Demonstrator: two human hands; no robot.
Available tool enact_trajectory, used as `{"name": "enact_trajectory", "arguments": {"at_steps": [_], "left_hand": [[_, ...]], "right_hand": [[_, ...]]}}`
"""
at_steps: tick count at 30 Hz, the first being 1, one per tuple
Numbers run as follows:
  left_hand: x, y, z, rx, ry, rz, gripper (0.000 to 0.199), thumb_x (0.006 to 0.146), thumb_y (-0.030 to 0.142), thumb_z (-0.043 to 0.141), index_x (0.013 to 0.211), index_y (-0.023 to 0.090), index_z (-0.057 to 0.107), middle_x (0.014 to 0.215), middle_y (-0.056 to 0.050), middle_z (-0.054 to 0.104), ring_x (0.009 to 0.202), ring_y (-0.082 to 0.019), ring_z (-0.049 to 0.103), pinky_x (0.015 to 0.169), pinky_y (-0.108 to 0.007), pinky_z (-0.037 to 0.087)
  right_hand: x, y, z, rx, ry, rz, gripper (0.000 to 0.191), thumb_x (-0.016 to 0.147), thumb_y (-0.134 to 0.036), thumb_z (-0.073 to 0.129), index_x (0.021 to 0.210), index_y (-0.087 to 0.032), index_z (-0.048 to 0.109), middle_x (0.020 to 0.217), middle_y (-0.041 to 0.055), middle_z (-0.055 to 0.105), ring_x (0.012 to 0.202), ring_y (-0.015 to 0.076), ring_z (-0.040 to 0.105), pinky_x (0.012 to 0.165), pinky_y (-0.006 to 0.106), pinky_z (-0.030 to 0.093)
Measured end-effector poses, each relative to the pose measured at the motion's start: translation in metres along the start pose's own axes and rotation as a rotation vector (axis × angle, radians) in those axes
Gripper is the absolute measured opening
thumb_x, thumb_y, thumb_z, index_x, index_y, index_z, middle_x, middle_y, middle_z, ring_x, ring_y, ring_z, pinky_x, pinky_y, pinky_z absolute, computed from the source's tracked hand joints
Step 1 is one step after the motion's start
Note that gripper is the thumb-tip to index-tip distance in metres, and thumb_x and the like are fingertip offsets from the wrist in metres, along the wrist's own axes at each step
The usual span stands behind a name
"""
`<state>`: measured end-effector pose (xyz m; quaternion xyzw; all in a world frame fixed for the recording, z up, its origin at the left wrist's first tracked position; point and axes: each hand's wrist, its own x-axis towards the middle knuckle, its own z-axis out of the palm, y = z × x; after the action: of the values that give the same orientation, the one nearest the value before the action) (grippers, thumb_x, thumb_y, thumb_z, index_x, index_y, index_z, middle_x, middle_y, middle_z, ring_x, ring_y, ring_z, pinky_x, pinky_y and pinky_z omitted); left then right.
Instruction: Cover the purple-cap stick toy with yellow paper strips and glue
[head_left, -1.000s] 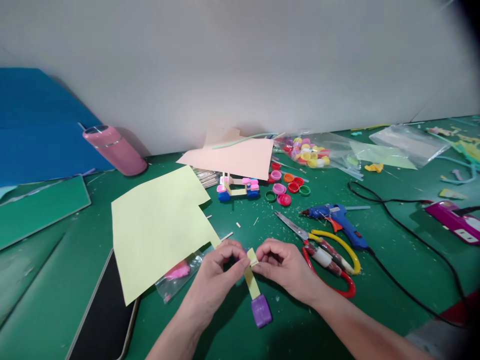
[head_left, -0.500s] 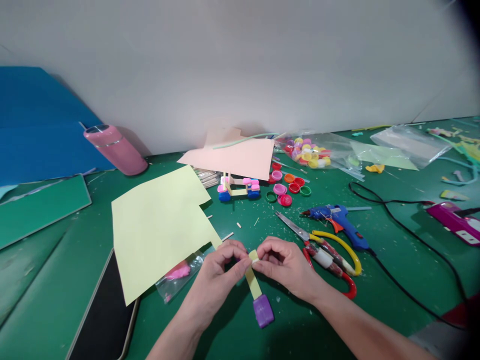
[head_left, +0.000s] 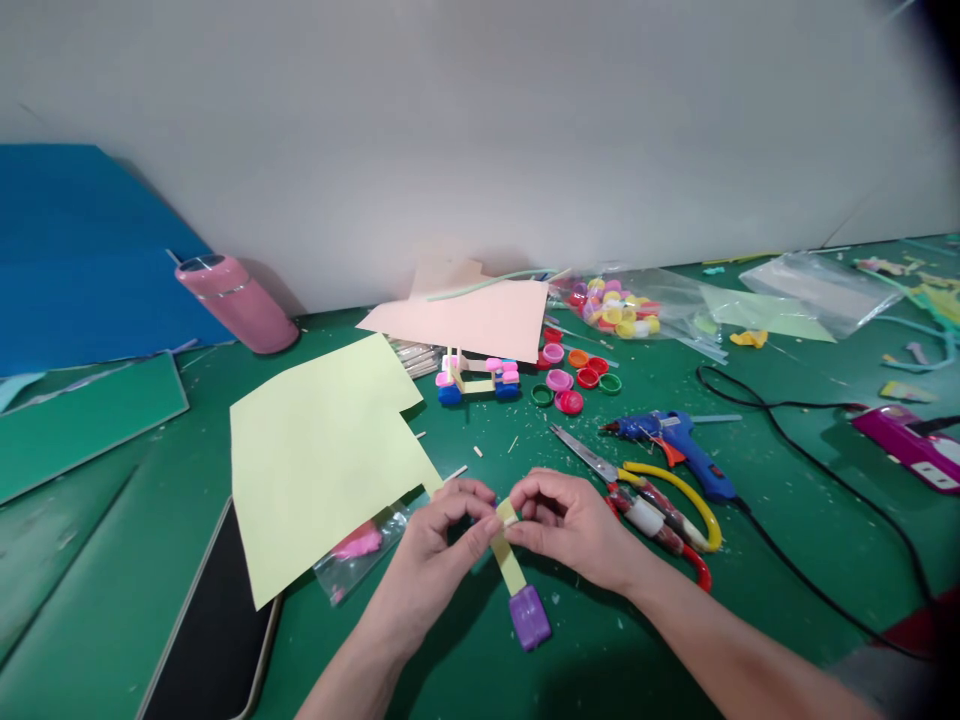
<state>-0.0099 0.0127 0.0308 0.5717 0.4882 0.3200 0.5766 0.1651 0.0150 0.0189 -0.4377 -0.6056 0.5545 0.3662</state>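
Note:
Both hands are over the front middle of the green table. My left hand [head_left: 442,535] is closed, its thumb and fingertips pinching a pale yellow strip [head_left: 510,568] near the upper end. Across that end lies a small white piece [head_left: 508,521], with the closed thumb and forefinger of my right hand [head_left: 566,525] at its right side. A purple block [head_left: 530,618] sits on the strip's lower end, towards me. Another bit of purple is mostly hidden behind the left fingers.
Right of my hands lie scissors [head_left: 589,458] and a blue glue gun [head_left: 682,438] with its black cord. Pale yellow card [head_left: 322,460] partly covers a phone [head_left: 217,640] at left. Behind are a small wheeled frame [head_left: 478,386], coloured caps [head_left: 559,380] and a pink bottle [head_left: 244,310].
My hands keep their hold, with the right fingers shifting very slightly at the strip's upper end. The purple block sits a touch higher and further right in view.

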Motion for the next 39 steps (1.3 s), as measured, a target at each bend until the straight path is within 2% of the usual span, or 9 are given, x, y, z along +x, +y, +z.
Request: {"name": "enact_trajectory", "arguments": {"at_steps": [5,9,20,27,33,39], "left_hand": [[-0.002,-0.001,0.001,0.038,-0.01,0.053,0.005,0.074,0.023,0.059,0.077,0.019,0.062,0.1,-0.007,0.053,0.101,-0.023,0.05,0.086,-0.033,0.037],[-0.001,-0.003,0.001,0.096,0.0,0.095,0.006,0.075,0.018,0.057,0.077,0.02,0.062,0.1,-0.007,0.054,0.1,-0.022,0.051,0.086,-0.035,0.038],[-0.002,0.005,0.002,0.244,0.026,0.144,0.016,0.078,0.02,0.054,0.079,0.025,0.07,0.096,-0.005,0.054,0.095,-0.021,0.052,0.083,-0.034,0.04],[0.0,0.003,0.009,0.236,0.083,0.185,0.011,0.075,0.018,0.057,0.08,0.023,0.066,0.095,-0.006,0.056,0.097,-0.022,0.052,0.084,-0.035,0.041],[0.004,0.004,0.012,0.239,0.082,0.18,0.009,0.075,0.018,0.056,0.075,0.02,0.065,0.092,-0.007,0.056,0.092,-0.021,0.054,0.082,-0.036,0.042],[0.005,0.003,0.012,0.251,0.057,0.181,0.011,0.077,0.019,0.055,0.078,0.021,0.066,0.092,-0.006,0.054,0.093,-0.021,0.053,0.083,-0.035,0.042]], "right_hand": [[-0.002,0.001,-0.004,-0.006,-0.037,0.016,0.017,0.071,-0.027,0.068,0.083,-0.018,0.062,0.074,-0.0033,0.044,0.054,0.0065,0.033,0.047,0.02,0.028],[-0.004,0.003,-0.005,-0.009,-0.029,0.006,0.01,0.075,-0.026,0.063,0.079,-0.018,0.061,0.074,-0.0028,0.045,0.053,0.0067,0.035,0.048,0.02,0.029],[-0.006,0.002,0.0,-0.014,0.05,-0.037,0.009,0.077,-0.026,0.06,0.075,-0.017,0.059,0.07,-0.0028,0.045,0.054,0.0075,0.036,0.048,0.021,0.029],[-0.006,0.005,-0.001,-0.041,0.064,-0.05,0.008,0.078,-0.025,0.059,0.075,-0.017,0.059,0.072,-0.0018,0.046,0.054,0.0083,0.035,0.048,0.021,0.03],[-0.007,0.002,-0.007,-0.165,0.063,-0.16,0.009,0.08,-0.024,0.057,0.086,-0.02,0.062,0.08,0.0013,0.051,0.057,0.0098,0.04,0.051,0.022,0.035],[-0.006,-0.002,-0.016,-0.303,-0.009,-0.264,0.012,0.082,-0.021,0.054,0.09,-0.021,0.064,0.085,0.0026,0.05,0.076,0.0141,0.051,0.065,0.025,0.042]]}}
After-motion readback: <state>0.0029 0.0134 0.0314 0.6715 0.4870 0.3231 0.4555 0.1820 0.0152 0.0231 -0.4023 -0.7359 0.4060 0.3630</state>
